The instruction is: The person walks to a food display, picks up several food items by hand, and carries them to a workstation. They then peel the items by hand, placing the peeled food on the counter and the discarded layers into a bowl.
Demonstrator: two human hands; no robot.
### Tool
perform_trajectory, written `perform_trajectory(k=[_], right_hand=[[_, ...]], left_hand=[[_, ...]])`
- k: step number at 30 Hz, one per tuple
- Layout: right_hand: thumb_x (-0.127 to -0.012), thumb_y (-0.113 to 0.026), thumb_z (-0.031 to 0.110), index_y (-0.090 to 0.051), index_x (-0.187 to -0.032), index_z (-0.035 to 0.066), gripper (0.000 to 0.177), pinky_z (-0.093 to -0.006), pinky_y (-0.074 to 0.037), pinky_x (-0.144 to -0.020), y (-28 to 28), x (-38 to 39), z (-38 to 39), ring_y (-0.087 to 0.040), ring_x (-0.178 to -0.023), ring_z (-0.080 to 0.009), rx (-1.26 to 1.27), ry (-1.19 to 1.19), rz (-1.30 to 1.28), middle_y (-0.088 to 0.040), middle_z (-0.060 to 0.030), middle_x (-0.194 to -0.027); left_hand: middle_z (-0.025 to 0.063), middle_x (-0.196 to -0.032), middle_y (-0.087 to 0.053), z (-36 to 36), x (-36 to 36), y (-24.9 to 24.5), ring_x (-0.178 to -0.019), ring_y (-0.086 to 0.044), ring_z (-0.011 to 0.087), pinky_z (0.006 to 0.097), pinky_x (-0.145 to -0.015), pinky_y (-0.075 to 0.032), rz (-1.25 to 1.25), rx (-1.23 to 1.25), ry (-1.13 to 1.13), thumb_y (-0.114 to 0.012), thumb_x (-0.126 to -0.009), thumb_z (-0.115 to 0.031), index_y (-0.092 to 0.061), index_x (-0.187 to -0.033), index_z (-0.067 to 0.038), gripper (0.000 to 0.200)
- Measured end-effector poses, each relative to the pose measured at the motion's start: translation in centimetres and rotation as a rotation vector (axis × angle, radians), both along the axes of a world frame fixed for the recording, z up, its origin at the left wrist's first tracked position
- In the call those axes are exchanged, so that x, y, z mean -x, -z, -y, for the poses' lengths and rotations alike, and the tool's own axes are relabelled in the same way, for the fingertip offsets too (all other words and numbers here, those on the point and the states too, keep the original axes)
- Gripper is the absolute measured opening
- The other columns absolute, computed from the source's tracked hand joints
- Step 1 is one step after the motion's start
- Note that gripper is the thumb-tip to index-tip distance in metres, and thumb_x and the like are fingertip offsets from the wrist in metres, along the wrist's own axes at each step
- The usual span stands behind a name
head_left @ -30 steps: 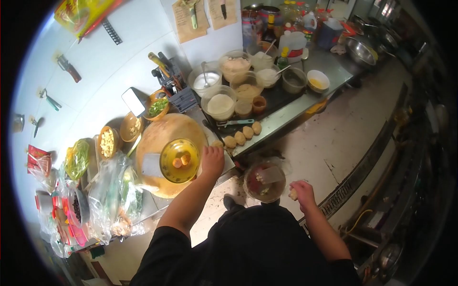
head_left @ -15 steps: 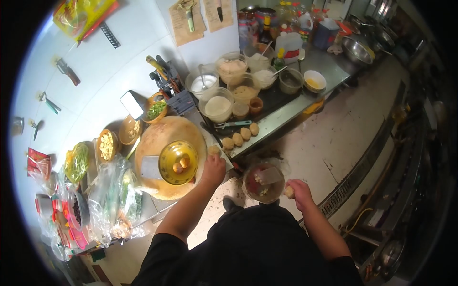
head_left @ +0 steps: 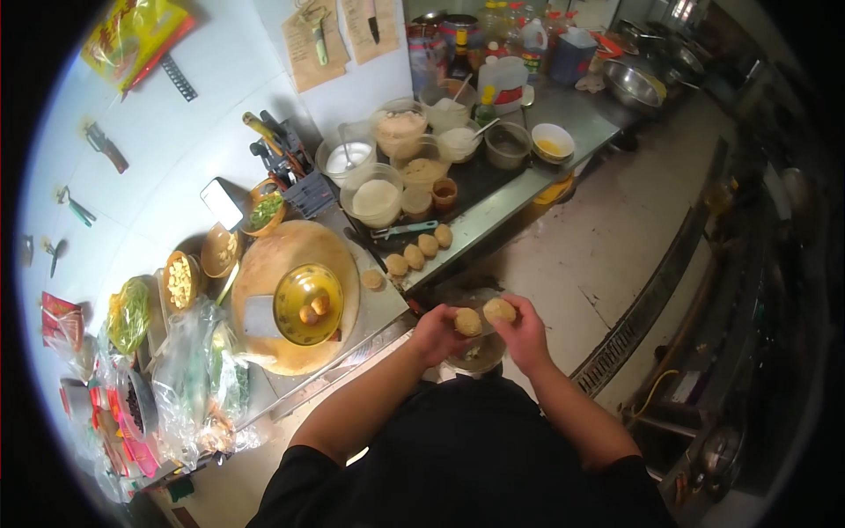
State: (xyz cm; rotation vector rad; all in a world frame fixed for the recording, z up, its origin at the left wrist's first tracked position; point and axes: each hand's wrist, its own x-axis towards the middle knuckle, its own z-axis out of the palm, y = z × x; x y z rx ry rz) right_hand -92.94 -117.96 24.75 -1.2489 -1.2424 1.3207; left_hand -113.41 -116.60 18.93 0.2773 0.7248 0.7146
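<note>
My left hand (head_left: 437,335) is closed around a brown, rounded potato (head_left: 467,322). Close beside it, my right hand (head_left: 525,333) grips a second potato (head_left: 499,311) of similar look. Both are held in front of my body, above a clear bin (head_left: 475,359) that the hands partly hide. One more potato (head_left: 372,279) lies on the counter left of my hands. Several potatoes in a row (head_left: 415,256) sit along the counter's edge, near a peeler with a teal handle (head_left: 403,230).
A round cutting board (head_left: 255,339) carries a cleaver (head_left: 260,317) and a yellow plate (head_left: 287,327) with two small brownish round pieces. Tubs of powders (head_left: 375,195) stand behind the potato row. Plastic bags (head_left: 180,387) crowd the left counter. A phone (head_left: 222,204) leans by the wall.
My left hand has moved from the counter's edge to in front of my body, with a potato in it. My right hand has brought its potato up and left beside it. The view has shifted slightly.
</note>
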Motion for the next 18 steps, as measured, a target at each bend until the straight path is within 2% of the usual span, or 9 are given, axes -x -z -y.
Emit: perform_trajectory(k=[1, 3, 5, 8, 10, 11, 13, 16, 18], right_hand=[[-0.09, -0.064, 0.01, -0.052, -0.128, 0.002, 0.041, -0.035, -0.048, -0.096, -1.0, 0.3, 0.2, -0.061, -0.11, -0.0262, -0.001, 0.005, 0.004, -0.06, -0.0132, -0.119], [-0.091, -0.065, 0.012, -0.051, -0.127, -0.001, 0.042, -0.0362, -0.047, -0.098, -2.5, 0.6, 0.5, -0.06, -0.113, -0.0289, -0.305, -0.09, 0.437, -0.06, -0.0167, -0.12], [-0.09, -0.067, 0.017, -0.05, -0.13, 0.0, 0.047, -0.0385, -0.045, -0.1, -1.4, 0.5, 0.7, -0.059, -0.115, -0.0318, -0.251, -0.113, 0.403, -0.059, -0.0188, -0.123], [-0.092, -0.065, 0.017, -0.048, -0.134, 0.001, 0.048, -0.0383, -0.045, -0.101, -1.6, 0.3, 0.9, -0.057, -0.117, -0.0332, -0.306, 0.004, 0.413, -0.057, -0.0203, -0.126], [-0.092, -0.064, 0.017, -0.047, -0.134, 0.0, 0.049, -0.0418, -0.045, -0.099, -2.3, 0.3, 1.2, -0.056, -0.116, -0.037, -0.572, 0.135, 0.419, -0.055, -0.0213, -0.128], [-0.092, -0.064, 0.017, -0.047, -0.134, 0.0, 0.049, -0.0418, -0.045, -0.099, -1.8, 0.2, 1.3, -0.056, -0.116, -0.037, -0.569, 0.138, 0.42, -0.055, -0.0213, -0.128], [-0.092, -0.064, 0.017, -0.047, -0.135, 0.0, 0.049, -0.0427, -0.044, -0.1, 0.0, 0.1, 1.1, -0.055, -0.118, -0.0379, -0.465, -0.169, 0.566, -0.056, -0.0217, -0.128], [-0.093, -0.063, 0.018, -0.048, -0.135, 0.001, 0.048, -0.0407, -0.045, -0.101, -0.1, -0.2, 1.7, -0.056, -0.118, -0.0385, -0.361, -0.054, 0.477, -0.057, -0.0225, -0.127], [-0.092, -0.063, 0.018, -0.048, -0.135, 0.001, 0.049, -0.041, -0.045, -0.101, -0.1, -0.2, 1.9, -0.056, -0.118, -0.0393, -0.302, 0.034, 0.42, -0.057, -0.0226, -0.127]], left_hand=[[0.014, -0.123, -0.061, -0.1, -1.1, -1.4, -0.115, -0.057, 0.0278, 0.0453, -0.097, -0.045, 0.004, -0.001, 0.005, -0.04, -0.094, -0.036, -0.053, -0.128, -0.003, 0.05], [0.0149, -0.13, -0.057, -0.2, -2.9, -4.4, -0.117, -0.056, 0.0296, 0.0471, -0.098, -0.044, 0.219, 0.045, -0.004, -0.035, -0.095, -0.038, -0.05, -0.132, -0.002, 0.053], [0.016, -0.132, -0.055, -0.4, -3.9, -4.7, -0.114, -0.057, 0.0314, 0.0475, -0.099, -0.044, 0.153, 0.111, -0.001, -0.03, -0.097, -0.045, -0.047, -0.135, -0.001, 0.059], [0.0152, -0.122, -0.06, -0.6, -4.2, -2.2, -0.112, -0.059, 0.0325, 0.0511, -0.097, -0.047, 0.105, 0.183, -0.095, -0.03, -0.1, -0.045, -0.052, -0.127, 0.002, 0.058], [0.016, -0.116, -0.062, -0.7, -4.3, -1.9, -0.106, -0.061, 0.0322, 0.052, -0.092, -0.049, 0.032, 0.255, -0.19, -0.03, -0.101, -0.046, -0.054, -0.119, 0.001, 0.056], [0.016, -0.116, -0.062, -0.5, -4.6, -1.7, -0.106, -0.061, 0.0322, 0.052, -0.092, -0.049, 0.031, 0.258, -0.186, -0.03, -0.101, -0.046, -0.054, -0.119, 0.001, 0.056], [0.0156, -0.108, -0.063, -0.6, -5.3, -3.0, -0.101, -0.061, 0.0313, 0.0507, -0.089, -0.049, -0.014, 0.237, -0.203, -0.033, -0.101, -0.044, -0.056, -0.108, -0.001, 0.05], [0.0149, -0.113, -0.063, -0.4, -5.3, -1.8, -0.107, -0.059, 0.0323, 0.0534, -0.096, -0.043, 0.024, 0.195, -0.18, -0.028, -0.1, -0.048, -0.055, -0.115, -0.002, 0.055], [0.0143, -0.114, -0.063, -0.5, -5.2, -1.0, -0.107, -0.059, 0.0319, 0.0526, -0.097, -0.043, -0.026, 0.203, -0.187, -0.029, -0.099, -0.049, -0.056, -0.115, -0.003, 0.055]])
